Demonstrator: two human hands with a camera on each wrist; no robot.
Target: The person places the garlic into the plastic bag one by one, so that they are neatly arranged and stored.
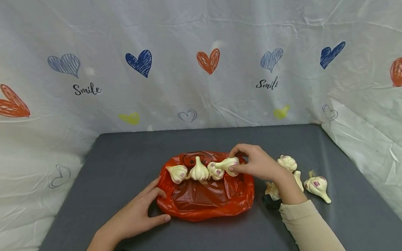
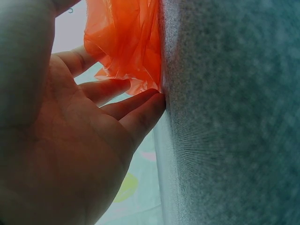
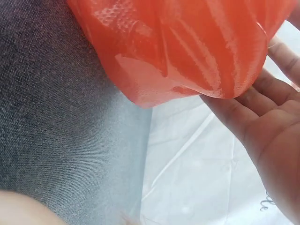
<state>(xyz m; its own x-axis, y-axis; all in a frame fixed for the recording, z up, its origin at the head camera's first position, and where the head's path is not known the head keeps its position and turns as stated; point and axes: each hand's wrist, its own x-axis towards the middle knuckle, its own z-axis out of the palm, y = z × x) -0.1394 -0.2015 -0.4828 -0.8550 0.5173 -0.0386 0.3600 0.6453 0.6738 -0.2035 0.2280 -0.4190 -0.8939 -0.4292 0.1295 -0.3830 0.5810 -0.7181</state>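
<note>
A red plastic bag (image 1: 207,208) lies spread on the table with its rim folded back all round. Across its far half runs a row of several garlic bulbs (image 1: 199,172). My right hand (image 1: 259,164) reaches over the bag's right rim and pinches the rightmost garlic bulb (image 1: 229,164) between thumb and fingers. In the right wrist view the bag's side (image 3: 187,51) hides that bulb. My left hand (image 1: 137,213) rests against the bag's left side, fingers loosely extended and thumb near the front corner. Its fingertips touch the bag (image 2: 124,42) low down in the left wrist view.
More garlic bulbs (image 1: 317,187) lie loose on the grey table (image 1: 129,157) to the right, some partly behind my right forearm. A white sheet (image 1: 177,92) printed with hearts hangs at the back and sides.
</note>
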